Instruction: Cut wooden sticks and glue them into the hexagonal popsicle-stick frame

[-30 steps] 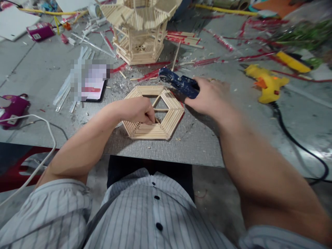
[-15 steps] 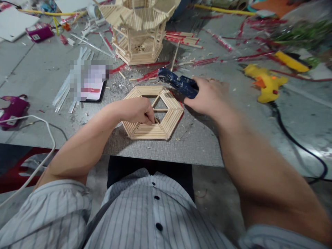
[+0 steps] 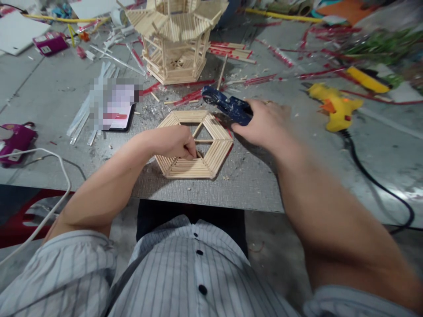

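Observation:
A flat hexagonal frame of thin wooden sticks [image 3: 190, 168] lies near the table's front edge, with thin spokes across its middle opening. My left hand [image 3: 175, 143] reaches over its left side. Its fingers are pinched together at the lower inner edge, where a short wooden stick [image 3: 198, 153] shows at the fingertips; the hand covers part of the frame. Just past the frame's upper right side, my right hand [image 3: 266, 123] is closed around a dark blue hand tool [image 3: 228, 105] with a rounded head. That tool points left, and my palm hides its rear end.
Behind the frame stands a wooden stick pavilion model [image 3: 176, 53]. A phone [image 3: 119, 108] and clear glue sticks [image 3: 81, 112] lie to the left. On the right rests a yellow glue gun [image 3: 337, 108] with a black cord. Red wrappers and loose sticks [image 3: 231, 52] litter the back.
Both hands keep nearly the same place and grip. The view has shifted very slightly; nothing on the table has visibly been moved.

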Action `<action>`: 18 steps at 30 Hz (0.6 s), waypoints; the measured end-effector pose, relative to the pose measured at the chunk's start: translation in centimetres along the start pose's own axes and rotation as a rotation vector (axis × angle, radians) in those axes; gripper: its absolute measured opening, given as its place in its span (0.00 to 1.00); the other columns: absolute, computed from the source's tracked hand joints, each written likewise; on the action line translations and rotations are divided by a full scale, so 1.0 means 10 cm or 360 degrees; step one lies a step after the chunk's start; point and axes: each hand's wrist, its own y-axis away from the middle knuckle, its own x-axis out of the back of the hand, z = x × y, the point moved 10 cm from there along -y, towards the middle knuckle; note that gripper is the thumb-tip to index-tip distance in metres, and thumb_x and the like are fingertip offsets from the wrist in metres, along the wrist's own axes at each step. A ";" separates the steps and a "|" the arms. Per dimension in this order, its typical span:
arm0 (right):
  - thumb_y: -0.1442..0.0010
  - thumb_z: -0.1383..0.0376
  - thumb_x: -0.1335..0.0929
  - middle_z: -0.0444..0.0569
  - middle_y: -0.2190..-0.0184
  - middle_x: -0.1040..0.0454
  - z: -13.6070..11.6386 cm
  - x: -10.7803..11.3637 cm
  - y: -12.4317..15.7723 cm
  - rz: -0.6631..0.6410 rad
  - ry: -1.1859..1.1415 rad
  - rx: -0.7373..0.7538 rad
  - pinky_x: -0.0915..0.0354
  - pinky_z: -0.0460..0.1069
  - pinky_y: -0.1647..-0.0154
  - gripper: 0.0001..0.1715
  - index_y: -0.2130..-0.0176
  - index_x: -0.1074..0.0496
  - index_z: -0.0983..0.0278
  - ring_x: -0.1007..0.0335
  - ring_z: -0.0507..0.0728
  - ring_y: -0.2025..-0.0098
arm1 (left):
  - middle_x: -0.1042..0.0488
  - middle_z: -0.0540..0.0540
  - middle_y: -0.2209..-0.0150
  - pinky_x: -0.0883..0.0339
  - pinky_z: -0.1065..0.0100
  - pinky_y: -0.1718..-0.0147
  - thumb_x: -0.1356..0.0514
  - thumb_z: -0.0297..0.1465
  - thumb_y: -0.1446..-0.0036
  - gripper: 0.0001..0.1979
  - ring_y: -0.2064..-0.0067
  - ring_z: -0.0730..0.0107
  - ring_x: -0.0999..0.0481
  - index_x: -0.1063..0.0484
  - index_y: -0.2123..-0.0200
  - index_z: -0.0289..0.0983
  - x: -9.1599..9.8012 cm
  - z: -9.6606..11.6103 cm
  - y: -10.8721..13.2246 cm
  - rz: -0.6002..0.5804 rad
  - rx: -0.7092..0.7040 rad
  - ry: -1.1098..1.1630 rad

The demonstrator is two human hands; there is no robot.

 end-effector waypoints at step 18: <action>0.46 0.37 0.38 0.69 0.48 0.32 0.42 -0.11 -0.13 0.0051 0.0176 -0.0369 0.50 0.67 0.47 0.47 0.46 0.34 0.71 0.39 0.75 0.45 | 0.21 0.49 0.68 0.41 0.75 0.66 0.41 0.29 0.50 0.10 0.67 0.75 0.27 0.21 0.66 0.35 -0.02 -0.06 0.02 -0.0071 0.0029 0.0086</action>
